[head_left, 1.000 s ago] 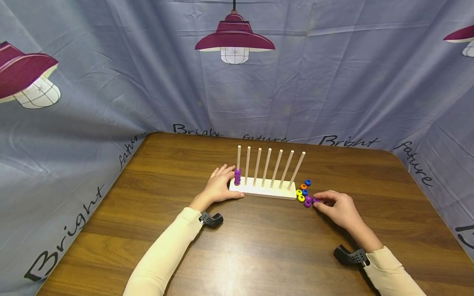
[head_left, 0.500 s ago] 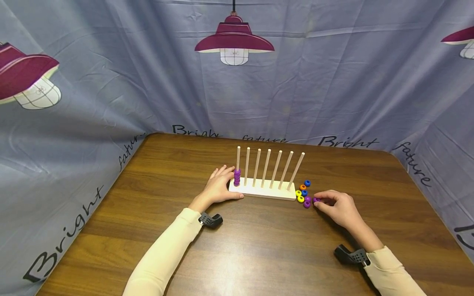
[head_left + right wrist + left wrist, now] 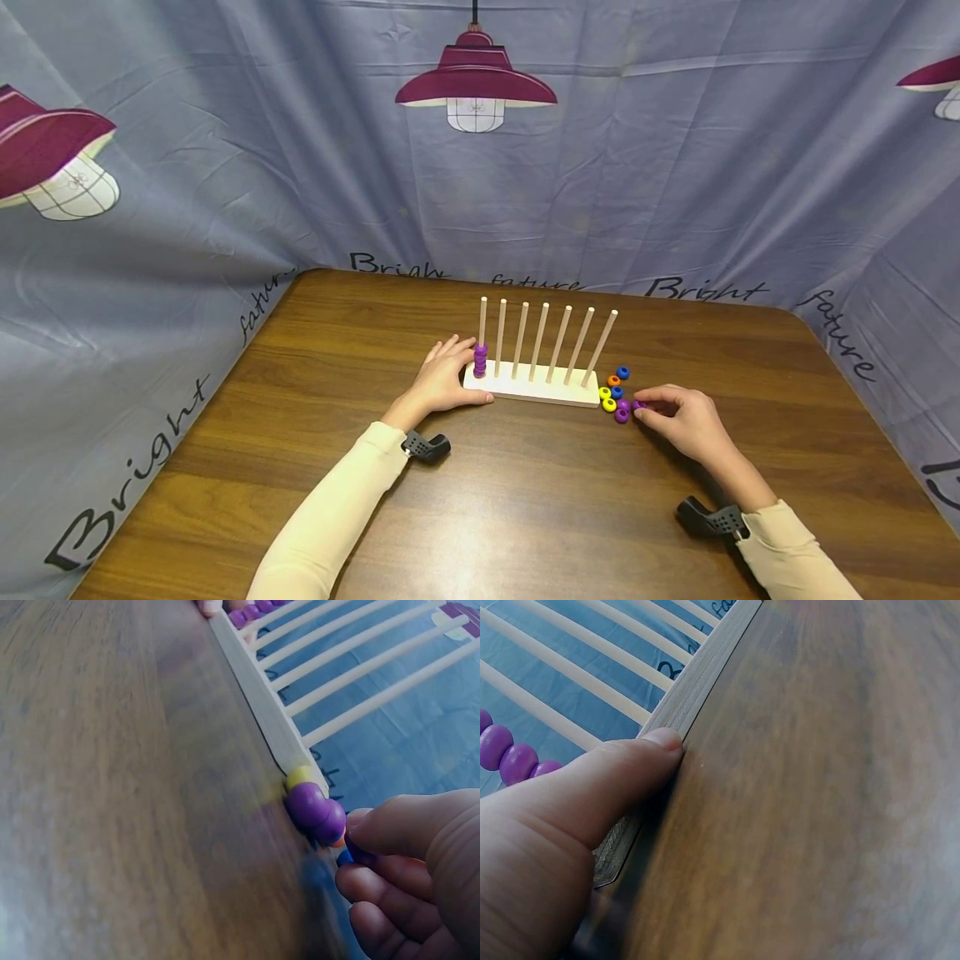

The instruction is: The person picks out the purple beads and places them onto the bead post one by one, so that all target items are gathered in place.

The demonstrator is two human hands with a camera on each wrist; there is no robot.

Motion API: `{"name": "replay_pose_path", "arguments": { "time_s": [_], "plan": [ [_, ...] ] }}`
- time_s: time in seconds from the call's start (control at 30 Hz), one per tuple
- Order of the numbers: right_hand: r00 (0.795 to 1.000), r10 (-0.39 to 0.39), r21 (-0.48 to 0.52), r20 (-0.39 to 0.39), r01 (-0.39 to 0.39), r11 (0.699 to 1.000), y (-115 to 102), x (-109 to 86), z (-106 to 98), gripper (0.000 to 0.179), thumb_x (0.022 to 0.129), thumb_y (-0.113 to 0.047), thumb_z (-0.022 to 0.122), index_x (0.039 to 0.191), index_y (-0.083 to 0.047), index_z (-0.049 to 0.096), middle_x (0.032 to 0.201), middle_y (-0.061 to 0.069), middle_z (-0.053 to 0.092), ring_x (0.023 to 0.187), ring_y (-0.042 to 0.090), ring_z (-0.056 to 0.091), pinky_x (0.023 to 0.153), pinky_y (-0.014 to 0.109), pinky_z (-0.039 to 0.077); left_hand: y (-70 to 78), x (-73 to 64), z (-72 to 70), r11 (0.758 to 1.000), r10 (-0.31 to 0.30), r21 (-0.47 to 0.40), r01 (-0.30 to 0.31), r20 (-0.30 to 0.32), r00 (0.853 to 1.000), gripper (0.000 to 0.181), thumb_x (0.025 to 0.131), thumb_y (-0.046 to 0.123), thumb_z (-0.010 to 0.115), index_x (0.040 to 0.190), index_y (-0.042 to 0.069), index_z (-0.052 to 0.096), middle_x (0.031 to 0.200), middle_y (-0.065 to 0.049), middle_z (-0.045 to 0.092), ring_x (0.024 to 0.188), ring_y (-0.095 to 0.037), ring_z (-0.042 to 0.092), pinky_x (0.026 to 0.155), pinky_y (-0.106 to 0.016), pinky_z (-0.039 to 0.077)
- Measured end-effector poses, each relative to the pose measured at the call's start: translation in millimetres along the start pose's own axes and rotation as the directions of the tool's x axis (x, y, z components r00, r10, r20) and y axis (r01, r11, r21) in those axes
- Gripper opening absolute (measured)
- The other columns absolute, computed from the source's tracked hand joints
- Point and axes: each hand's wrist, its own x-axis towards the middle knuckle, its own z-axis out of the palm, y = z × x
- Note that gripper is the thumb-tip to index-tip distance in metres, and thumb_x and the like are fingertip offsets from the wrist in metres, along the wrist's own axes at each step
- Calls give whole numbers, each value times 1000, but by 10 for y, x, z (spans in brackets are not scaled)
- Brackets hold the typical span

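A pale wooden peg rack [image 3: 532, 385] with a row of upright pegs stands on the table. Purple beads [image 3: 480, 362] are stacked on its leftmost peg. My left hand [image 3: 444, 379] holds the rack's left end, thumb along the front edge and fingers behind, the stack between them. In the left wrist view the thumb [image 3: 630, 769] presses the base's long side. Right of the rack, my right hand [image 3: 684, 419] pinches a purple bead [image 3: 639, 406] between thumb and fingertips; the right wrist view shows this bead [image 3: 361, 851] partly hidden by the thumb.
Loose beads lie against the rack's right end: yellow beads [image 3: 609, 406], blue beads [image 3: 623, 372], an orange bead [image 3: 613, 381] and purple beads [image 3: 622, 415]. The brown wooden table [image 3: 480, 500] ends at a grey-blue cloth backdrop [image 3: 637, 167] printed with lamps and lettering.
The right hand's fingertips, with the pinched purple bead, shift slightly right and then back left beside the loose beads. My left hand and the rack stay in place.
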Motion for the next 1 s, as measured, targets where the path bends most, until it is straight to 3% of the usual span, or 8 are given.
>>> {"name": "replay_pose_path", "arguments": {
  "time_s": [0.5, 1.0],
  "plan": [
    [998, -57, 55, -33, 59, 997, -193, 204, -104, 19, 81, -3, 82, 100, -4, 79, 94, 14, 78, 71, -10, 54, 60, 8, 47, -30, -1, 16, 1000, 5, 7, -5, -9, 1000, 74, 75, 53, 83, 135, 15, 65, 162, -11, 43, 156, -38, 26, 129, -58, 12],
    [984, -142, 103, -110, 154, 983, -590, 625, -425, 15, 82, 1, 79, 97, 0, 79, 92, 18, 76, 72, -14, 57, 62, 5, 47, -13, 1, 10, 1000, 3, 7, -3, -6, 1000, 74, 75, 53, 83, 135, 14, 65, 162, -11, 42, 156, -39, 26, 129, -58, 12]
  ]
}}
